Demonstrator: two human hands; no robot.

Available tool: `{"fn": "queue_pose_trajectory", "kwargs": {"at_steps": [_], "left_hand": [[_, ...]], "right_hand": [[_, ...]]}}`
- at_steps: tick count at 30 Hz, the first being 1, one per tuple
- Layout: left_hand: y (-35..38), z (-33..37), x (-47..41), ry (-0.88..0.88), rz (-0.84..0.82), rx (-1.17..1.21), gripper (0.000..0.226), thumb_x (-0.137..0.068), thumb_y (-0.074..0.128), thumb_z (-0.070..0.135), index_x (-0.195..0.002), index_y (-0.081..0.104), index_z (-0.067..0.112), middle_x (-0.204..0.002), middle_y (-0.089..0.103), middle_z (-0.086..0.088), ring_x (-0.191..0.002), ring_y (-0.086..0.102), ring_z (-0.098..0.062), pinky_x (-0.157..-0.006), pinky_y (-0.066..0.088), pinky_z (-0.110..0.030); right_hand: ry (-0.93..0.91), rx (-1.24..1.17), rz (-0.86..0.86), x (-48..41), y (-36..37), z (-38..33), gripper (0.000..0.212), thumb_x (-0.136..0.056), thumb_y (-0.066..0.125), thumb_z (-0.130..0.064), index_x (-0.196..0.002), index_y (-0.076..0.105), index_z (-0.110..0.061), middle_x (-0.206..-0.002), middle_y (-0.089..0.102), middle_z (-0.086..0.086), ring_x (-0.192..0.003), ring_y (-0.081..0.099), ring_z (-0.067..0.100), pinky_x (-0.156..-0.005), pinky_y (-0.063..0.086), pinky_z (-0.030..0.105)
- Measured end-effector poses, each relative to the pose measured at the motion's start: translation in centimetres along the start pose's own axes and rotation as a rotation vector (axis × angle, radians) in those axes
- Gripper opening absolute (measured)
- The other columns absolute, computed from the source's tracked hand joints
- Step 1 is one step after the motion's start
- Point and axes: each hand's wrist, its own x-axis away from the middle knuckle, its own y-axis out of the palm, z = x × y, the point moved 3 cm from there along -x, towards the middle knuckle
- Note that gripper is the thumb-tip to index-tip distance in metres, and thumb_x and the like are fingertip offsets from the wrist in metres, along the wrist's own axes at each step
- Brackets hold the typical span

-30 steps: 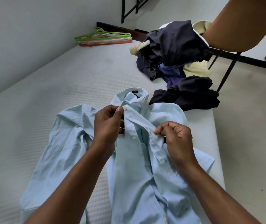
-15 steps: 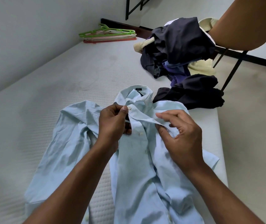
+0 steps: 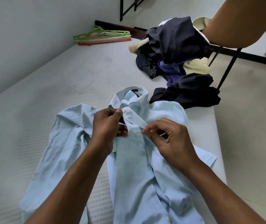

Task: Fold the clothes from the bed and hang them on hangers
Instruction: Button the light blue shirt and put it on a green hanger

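Note:
A light blue button-up shirt (image 3: 133, 167) lies front-up on the white mattress (image 3: 51, 88), collar pointing away from me. My left hand (image 3: 108, 126) pinches the shirt's button placket just below the collar, thumb beside the top button. My right hand (image 3: 169, 141) pinches the other front edge of the shirt near the second button, fingers curled. A stack of plastic hangers (image 3: 103, 36), green on top, lies at the far end of the mattress by the wall.
A heap of dark, purple and cream clothes (image 3: 176, 50) sits at the mattress's far right. A black garment (image 3: 192, 92) lies by the right edge. Another person's arm (image 3: 242, 23) crosses the upper right. A black metal frame (image 3: 226, 65) stands beyond the bed on the floor.
My right hand shifted up the shirt's front from a lower grip, opened briefly, and now pinches the edge near the second button. My left hand kept its hold by the top button.

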Motion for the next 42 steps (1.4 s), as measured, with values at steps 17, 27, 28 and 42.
{"fn": "queue_pose_trajectory", "kwargs": {"at_steps": [17, 27, 28, 42], "left_hand": [[0.0, 1.3, 1.1, 0.378, 0.129, -0.257, 0.039, -0.094, 0.072, 0.050, -0.084, 0.063, 0.013, -0.065, 0.065, -0.004, -0.053, 0.060, -0.015, -0.055, 0.051, -0.032], [2.4, 0.9, 3.7, 0.399, -0.081, -0.241, 0.006, -0.085, 0.085, 0.025, -0.086, 0.081, 0.020, -0.077, 0.078, 0.001, -0.075, 0.076, -0.020, -0.078, 0.063, -0.051], [2.4, 0.6, 3.6, 0.371, -0.081, -0.213, 0.006, -0.086, 0.085, 0.024, -0.088, 0.082, 0.019, -0.079, 0.078, 0.000, -0.076, 0.077, -0.021, -0.079, 0.063, -0.051], [1.1, 0.5, 1.3, 0.163, -0.078, -0.236, 0.019, -0.101, 0.065, 0.020, -0.091, 0.073, 0.006, -0.085, 0.076, -0.015, -0.083, 0.076, -0.032, -0.072, 0.064, -0.041]], "right_hand": [[0.438, -0.641, 0.140, -0.4, 1.8, 0.8, 0.011, -0.090, 0.081, -0.013, -0.087, 0.076, -0.003, -0.083, 0.074, 0.015, -0.078, 0.066, 0.020, -0.080, 0.055, 0.038], [0.464, -0.748, 0.160, -1.4, 1.0, 0.8, 0.023, -0.090, 0.075, -0.020, -0.103, 0.078, -0.001, -0.102, 0.077, 0.020, -0.098, 0.074, 0.035, -0.090, 0.059, 0.042], [0.450, -0.734, 0.140, -1.4, 0.9, 0.9, 0.021, -0.092, 0.074, -0.017, -0.106, 0.077, -0.001, -0.103, 0.077, 0.020, -0.101, 0.074, 0.038, -0.092, 0.060, 0.044], [0.708, -0.745, 0.024, -1.3, 0.0, 1.6, 0.027, -0.074, 0.084, 0.010, -0.091, 0.069, -0.003, -0.076, 0.071, 0.012, -0.066, 0.068, 0.019, -0.058, 0.056, 0.025]]}}
